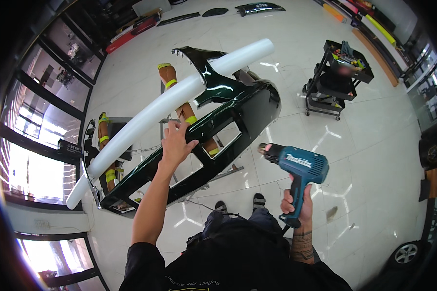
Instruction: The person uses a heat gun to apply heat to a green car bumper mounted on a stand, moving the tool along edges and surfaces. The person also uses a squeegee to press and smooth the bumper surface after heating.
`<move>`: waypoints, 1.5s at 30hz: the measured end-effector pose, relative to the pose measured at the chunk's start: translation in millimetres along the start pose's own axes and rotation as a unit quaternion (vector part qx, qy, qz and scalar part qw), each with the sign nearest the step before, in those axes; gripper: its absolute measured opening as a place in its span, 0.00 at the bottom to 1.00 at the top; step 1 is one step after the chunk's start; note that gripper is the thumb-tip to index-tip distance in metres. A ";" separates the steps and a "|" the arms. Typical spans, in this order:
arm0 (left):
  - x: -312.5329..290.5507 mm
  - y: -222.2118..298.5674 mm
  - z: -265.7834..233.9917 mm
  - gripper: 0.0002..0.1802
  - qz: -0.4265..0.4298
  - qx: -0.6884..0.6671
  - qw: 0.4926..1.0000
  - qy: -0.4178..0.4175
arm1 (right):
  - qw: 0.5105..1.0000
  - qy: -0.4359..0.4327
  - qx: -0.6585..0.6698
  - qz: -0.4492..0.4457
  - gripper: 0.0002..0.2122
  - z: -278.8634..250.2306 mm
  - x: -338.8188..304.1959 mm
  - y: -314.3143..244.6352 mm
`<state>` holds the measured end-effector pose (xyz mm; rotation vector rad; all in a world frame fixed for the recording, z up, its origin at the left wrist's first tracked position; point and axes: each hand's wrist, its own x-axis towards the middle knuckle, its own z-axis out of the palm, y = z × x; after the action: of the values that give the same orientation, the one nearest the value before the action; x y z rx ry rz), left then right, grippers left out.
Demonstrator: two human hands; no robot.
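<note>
A glossy dark green car bumper (222, 92) with rectangular openings lies across a padded stand. My left hand (176, 144) rests at its upper edge, fingers spread and slightly bent, with nothing in them. A long white roll (165, 99) runs diagonally over the bumper, beyond that hand. In my right hand (296, 206) is a teal heat gun (303, 165), gripped by its handle. Its metal nozzle (264, 148) points left toward the bumper's right end, some way apart from it.
Brown padded arms with yellow bands (168, 77) belong to the stand under the bumper. At the right stands a black tool trolley (332, 80) on casters. Glass-panelled doors (48, 102) line the left side. Dark car parts (260, 8) lie on the far floor.
</note>
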<state>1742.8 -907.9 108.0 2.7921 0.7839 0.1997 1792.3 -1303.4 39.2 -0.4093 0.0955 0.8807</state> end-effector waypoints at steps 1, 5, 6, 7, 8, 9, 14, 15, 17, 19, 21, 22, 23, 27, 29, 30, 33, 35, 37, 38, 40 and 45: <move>2.9 1.3 -1.6 0.36 0.009 0.006 1.000 0.010 | 1.000 0.006 -0.004 -0.009 0.34 -9.0 -2.5 -10.6; 10.5 20.3 -10.9 0.38 -0.021 0.047 0.998 -0.030 | 0.999 0.033 -0.009 -0.030 0.33 -35.7 -9.9 -44.1; 12.5 23.8 -11.3 0.39 -0.022 0.062 0.997 -0.037 | 0.999 0.037 -0.009 -0.033 0.33 -41.2 -11.0 -49.9; 13.9 26.2 -10.3 0.39 -0.023 0.076 0.996 -0.045 | 0.999 0.035 -0.010 -0.036 0.33 -45.2 -11.9 -55.0; 15.7 27.3 -10.1 0.40 -0.022 0.089 0.994 -0.051 | 0.999 0.031 0.001 -0.030 0.33 -48.2 -12.1 -58.0; 17.8 27.5 -10.3 0.40 -0.020 0.102 0.993 -0.058 | 0.999 0.028 0.013 -0.024 0.33 -50.4 -12.2 -60.4; 31.9 30.6 -6.8 0.43 -0.016 0.153 0.983 -0.103 | 0.999 0.010 0.040 -0.010 0.33 -60.8 -13.1 -65.2; 36.2 26.0 -2.7 0.44 -0.017 0.167 0.979 -0.114 | 0.999 0.008 0.045 -0.009 0.33 -61.3 -12.9 -65.0; 43.1 29.0 -1.1 0.46 -0.021 0.192 0.971 -0.139 | 0.999 0.008 0.049 -0.015 0.33 -63.3 -14.1 -65.4; 48.5 34.9 -0.6 0.48 -0.029 0.216 0.962 -0.166 | 0.998 0.009 0.049 -0.025 0.33 -65.1 -16.8 -66.3; 51.5 32.8 2.4 0.50 -0.021 0.225 0.960 -0.168 | 0.998 0.012 0.027 -0.052 0.33 -69.7 -20.2 -68.3; 52.1 31.6 4.7 0.51 -0.017 0.229 0.958 -0.170 | 0.998 0.015 0.015 -0.066 0.33 -72.5 -22.6 -69.5; 52.2 31.0 6.6 0.52 -0.016 0.232 0.958 -0.168 | 0.997 0.025 0.017 -0.077 0.33 -75.6 -24.9 -71.5; 49.5 33.8 10.1 0.53 -0.003 0.237 0.959 -0.153 | 0.991 0.049 0.029 -0.121 0.32 -87.3 -35.1 -83.7; 45.9 33.6 10.1 0.55 0.000 0.242 0.960 -0.138 | 0.988 0.055 0.035 -0.140 0.31 -90.2 -38.2 -88.7; 44.0 31.9 12.2 0.56 -0.001 0.246 0.960 -0.130 | 0.987 0.056 0.037 -0.143 0.31 -92.5 -40.1 -89.8; 38.4 43.2 7.4 0.64 0.003 0.229 0.965 -0.125 | 0.986 0.054 0.037 -0.154 0.31 -99.2 -43.0 -93.5; 33.0 39.9 1.3 0.66 0.057 0.166 0.976 -0.128 | 0.986 0.053 0.035 -0.157 0.31 -101.3 -43.5 -95.6; 26.2 8.4 -12.2 0.64 0.161 0.060 0.976 -0.132 | 0.986 0.053 0.037 -0.156 0.31 -99.6 -44.5 -97.0; 22.1 -1.6 -18.9 0.59 0.198 0.080 0.964 -0.159 | 0.986 0.055 0.039 -0.155 0.31 -98.6 -45.2 -96.4; 12.9 -10.8 -31.1 0.51 0.270 0.119 0.932 -0.212 | 0.987 0.058 0.036 -0.148 0.31 -99.6 -45.9 -98.1; 11.0 -15.2 -26.9 0.32 0.258 0.082 0.937 -0.219 | 0.990 0.062 0.045 -0.119 0.31 -98.3 -41.1 -97.1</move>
<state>1739.4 -884.5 130.8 2.9676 -0.0464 -0.4103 1848.8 -1426.1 -11.0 -0.3825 0.1962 0.6123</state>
